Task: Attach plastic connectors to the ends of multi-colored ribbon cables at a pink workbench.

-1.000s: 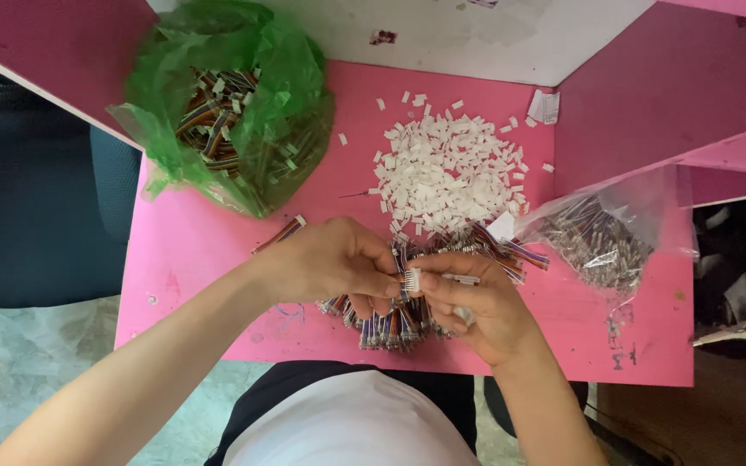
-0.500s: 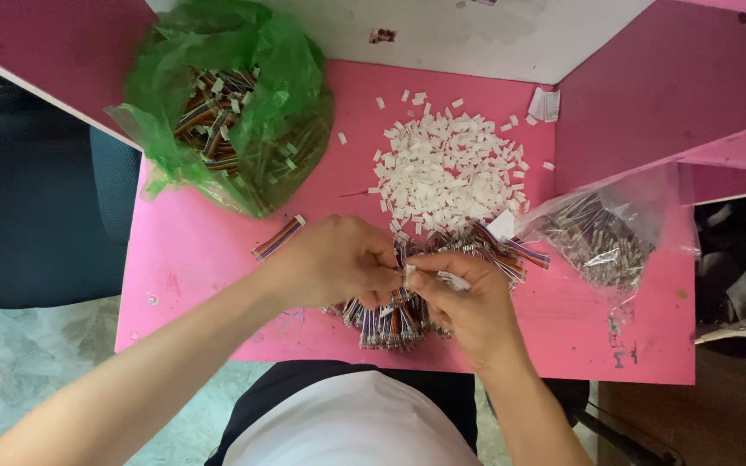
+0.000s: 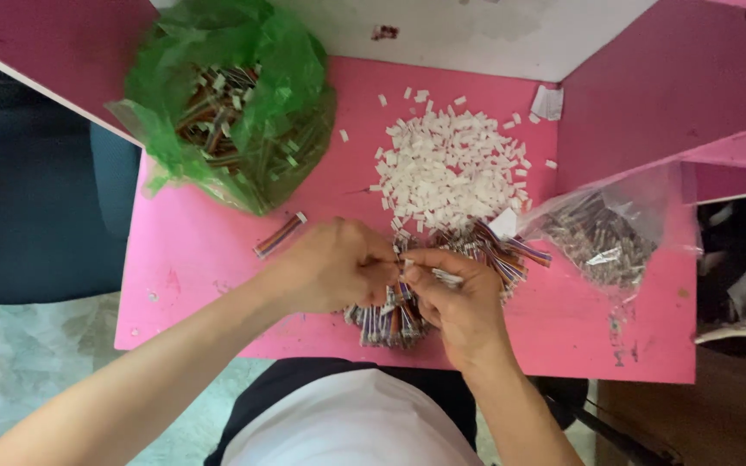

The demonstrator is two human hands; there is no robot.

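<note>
Multicoloured wire pieces (image 3: 390, 319) lie with long axes toward the person; left hand (image 3: 334, 263) and right hand (image 3: 459, 298) pinch 1 together.

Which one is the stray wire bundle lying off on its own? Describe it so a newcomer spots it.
Start at the green plastic bag at the far left of the pink table. Just below its lower right edge, ahead of the left hand, lies a single short wire bundle, set diagonally. Unlike the heap of bundles under the hands, it lies alone, with a white connector at one end.

A pink table (image 3: 192, 259) with pink side panels (image 3: 666, 95) stands over grey floor (image 3: 19, 380).
</note>
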